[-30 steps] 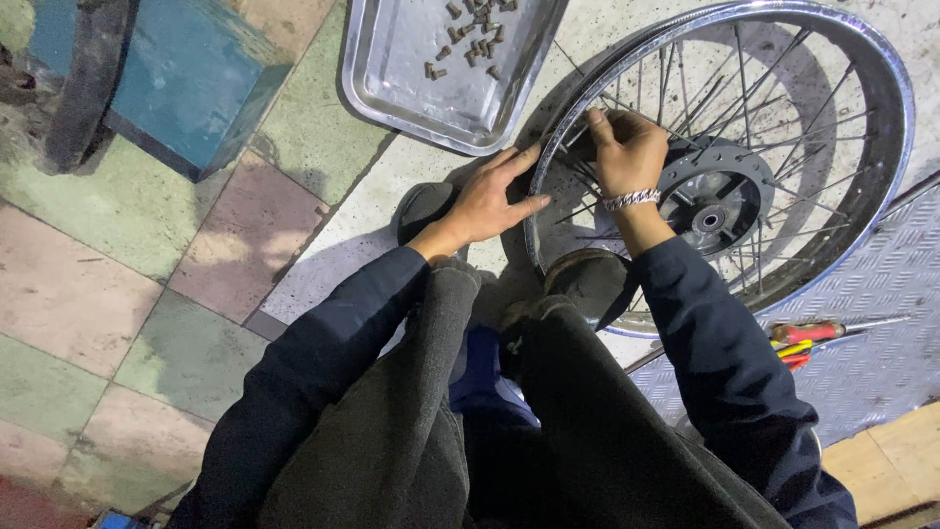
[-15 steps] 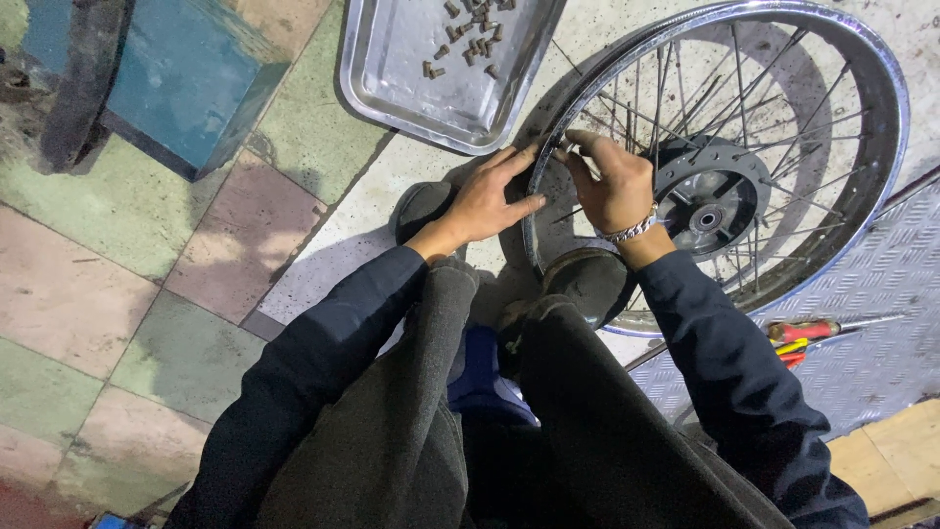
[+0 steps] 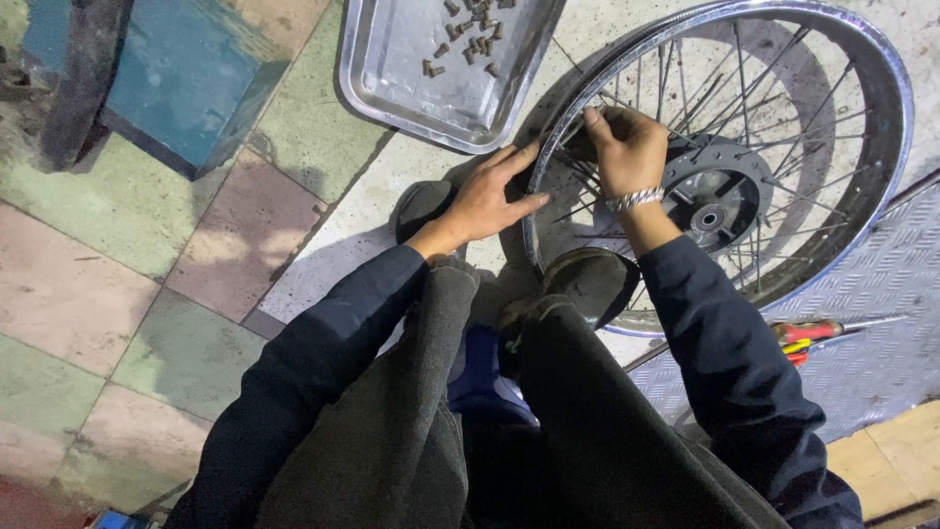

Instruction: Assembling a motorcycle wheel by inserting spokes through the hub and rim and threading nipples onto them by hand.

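1. Your right hand [image 3: 627, 147] is inside the spoked wheel [image 3: 720, 167], fingers curled and pinching at the spokes [image 3: 587, 171] near the rim's left edge; what exactly sits between the fingertips can't be made out. A metal bracelet [image 3: 634, 201] is on that wrist.
2. Your left hand [image 3: 490, 201] is released, fingers spread flat, tips touching the outside of the chrome rim [image 3: 886, 118] just beside the right hand.
3. The wheel lies flat on the floor in front of you, w/ the dark hub [image 3: 715, 191] at centre, right of the right hand.
4. Your shoe [image 3: 587, 279] presses on the near part of the rim, below both hands.
5. A steel tray [image 3: 401, 69] w/ small nipples [image 3: 470, 44] scattered in it lies on the floor tiles [image 3: 166, 245], just left of the wheel, beyond the left hand.
6. A red-handled screwdriver [image 3: 808, 333] lies on the checker plate [image 3: 881, 362] to your right, near the rim.
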